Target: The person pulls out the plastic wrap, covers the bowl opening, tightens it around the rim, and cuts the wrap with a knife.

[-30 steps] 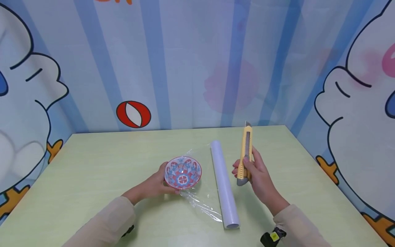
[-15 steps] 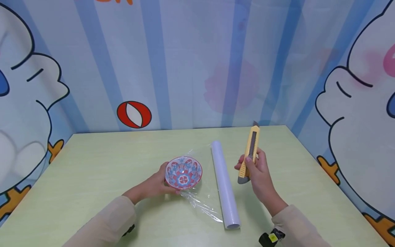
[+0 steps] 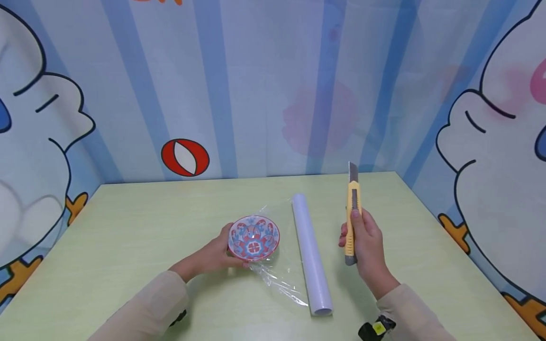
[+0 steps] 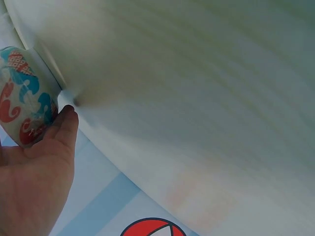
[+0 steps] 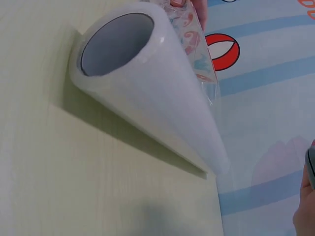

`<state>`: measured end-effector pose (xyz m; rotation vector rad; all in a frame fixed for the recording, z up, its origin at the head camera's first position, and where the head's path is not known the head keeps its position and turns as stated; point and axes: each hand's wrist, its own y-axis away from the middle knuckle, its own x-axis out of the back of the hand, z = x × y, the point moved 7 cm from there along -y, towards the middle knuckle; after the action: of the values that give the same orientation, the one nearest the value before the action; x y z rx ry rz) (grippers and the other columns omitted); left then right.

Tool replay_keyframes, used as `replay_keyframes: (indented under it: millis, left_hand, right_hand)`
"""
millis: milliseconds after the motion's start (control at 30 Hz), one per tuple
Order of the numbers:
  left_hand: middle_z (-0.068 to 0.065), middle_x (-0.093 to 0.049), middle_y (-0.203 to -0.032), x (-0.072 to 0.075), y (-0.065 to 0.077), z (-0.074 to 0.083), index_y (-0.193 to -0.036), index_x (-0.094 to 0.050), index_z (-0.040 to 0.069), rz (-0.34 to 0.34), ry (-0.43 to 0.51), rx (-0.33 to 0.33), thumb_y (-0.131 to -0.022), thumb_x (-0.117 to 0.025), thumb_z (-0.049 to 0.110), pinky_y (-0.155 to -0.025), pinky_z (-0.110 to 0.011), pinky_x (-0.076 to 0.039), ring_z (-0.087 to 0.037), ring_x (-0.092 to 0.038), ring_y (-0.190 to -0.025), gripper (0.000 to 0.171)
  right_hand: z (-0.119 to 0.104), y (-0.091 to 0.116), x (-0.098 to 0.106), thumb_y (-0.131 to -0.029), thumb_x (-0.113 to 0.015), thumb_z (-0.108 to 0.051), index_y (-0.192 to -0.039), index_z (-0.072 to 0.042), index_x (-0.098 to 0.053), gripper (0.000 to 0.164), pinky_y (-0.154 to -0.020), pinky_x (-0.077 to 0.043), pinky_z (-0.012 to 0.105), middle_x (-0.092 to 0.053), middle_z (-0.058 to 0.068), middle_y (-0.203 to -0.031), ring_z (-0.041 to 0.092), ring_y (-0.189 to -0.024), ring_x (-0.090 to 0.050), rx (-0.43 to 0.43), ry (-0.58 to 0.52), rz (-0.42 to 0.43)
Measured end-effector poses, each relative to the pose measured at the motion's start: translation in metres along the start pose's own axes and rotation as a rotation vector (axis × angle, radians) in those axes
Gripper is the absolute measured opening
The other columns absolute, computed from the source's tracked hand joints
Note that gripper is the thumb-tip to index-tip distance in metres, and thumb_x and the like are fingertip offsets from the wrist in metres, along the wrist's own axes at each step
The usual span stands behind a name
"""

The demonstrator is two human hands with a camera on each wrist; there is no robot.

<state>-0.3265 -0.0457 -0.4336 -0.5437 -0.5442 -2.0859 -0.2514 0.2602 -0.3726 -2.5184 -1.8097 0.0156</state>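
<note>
Head view: you have both hands over the pale green table (image 3: 149, 218), each with something in its grip.
Left hand (image 3: 216, 252): you grip the patterned bowl (image 3: 253, 238) at its left side, thumb toward you, fingers on the far side.
Bowl: left of the table's middle, mouth facing up toward you; red and blue figures inside, red and blue swirls outside in your left wrist view. You cannot tell whether its base touches the table.
Clear film (image 3: 279, 282): runs between bowl and roll, creased and shiny along the near edge; some shows against the bowl's outer wall in your right wrist view. Whether it covers the mouth, cannot tell.
Roll (image 3: 313, 258): lies on the table between your hands, pointing away from you, hollow end nearest.
Right hand (image 3: 370, 246): your fingers curl round the yellow utility knife (image 3: 350, 232), thumb on its front face.
Knife: upright, right of the roll and apart from it; bare blade (image 3: 353, 171) points up.
Backdrop (image 3: 266, 85): blue stripes, with a printed red-and-white ball (image 3: 185, 157).
</note>
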Motion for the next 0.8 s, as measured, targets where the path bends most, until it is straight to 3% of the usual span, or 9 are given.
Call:
replay_keyframes:
  millis: [133,233,367,567,800]
  left_hand:
    - [-0.006,-0.033,-0.143,0.001,0.0,0.001,-0.143,-0.013,0.013,-0.003,-0.004,-0.01,-0.066,-0.08,0.041,-0.108,-0.052,-0.029,-0.025,-0.033,-0.132,0.106]
    - [-0.006,-0.033,-0.143,0.001,0.001,0.002,-0.143,-0.014,0.013,-0.003,-0.007,-0.009,-0.066,-0.08,0.04,-0.108,-0.052,-0.029,-0.025,-0.033,-0.132,0.105]
    - [-0.006,-0.032,-0.143,0.001,0.001,0.002,-0.143,-0.013,0.013,-0.006,-0.009,-0.005,-0.067,-0.08,0.04,-0.108,-0.052,-0.029,-0.025,-0.032,-0.132,0.105]
    - [-0.006,-0.032,-0.143,0.002,0.002,0.003,-0.143,-0.014,0.012,-0.002,-0.011,-0.006,-0.066,-0.08,0.04,-0.108,-0.053,-0.029,-0.025,-0.032,-0.132,0.105]
    - [-0.009,-0.026,-0.148,0.001,0.003,0.002,-0.146,-0.004,0.009,-0.009,-0.017,0.05,-0.066,-0.08,0.039,-0.108,-0.054,-0.028,-0.029,-0.027,-0.136,0.114]
  right_hand:
    - [0.0,-0.001,0.001,-0.094,-0.039,-0.048,-0.129,-0.008,-0.036,0.053,-0.079,-0.054,0.022,-0.062,-0.006,-0.105,0.003,-0.088,-0.066,0.025,-0.059,-0.066]
    - [-0.003,-0.001,0.001,-0.096,-0.038,-0.043,-0.122,-0.007,-0.035,0.045,-0.083,-0.052,0.02,-0.059,-0.006,-0.116,0.002,-0.093,-0.064,0.042,-0.065,-0.108]
    - [-0.003,-0.003,0.005,-0.097,-0.038,-0.042,-0.117,-0.011,-0.037,0.037,-0.07,-0.052,0.019,-0.061,-0.005,-0.094,0.005,-0.072,-0.059,0.001,-0.019,-0.085]
    - [0.002,-0.003,0.007,-0.092,-0.037,-0.054,-0.126,-0.018,-0.037,0.049,-0.061,-0.051,0.02,-0.052,-0.003,-0.078,0.009,-0.061,-0.054,-0.072,0.095,-0.034]
    - [0.013,-0.003,0.013,-0.085,-0.037,-0.067,-0.102,-0.015,-0.044,0.055,-0.055,-0.052,0.023,-0.052,-0.003,-0.067,0.01,-0.053,-0.054,-0.168,0.132,0.026]
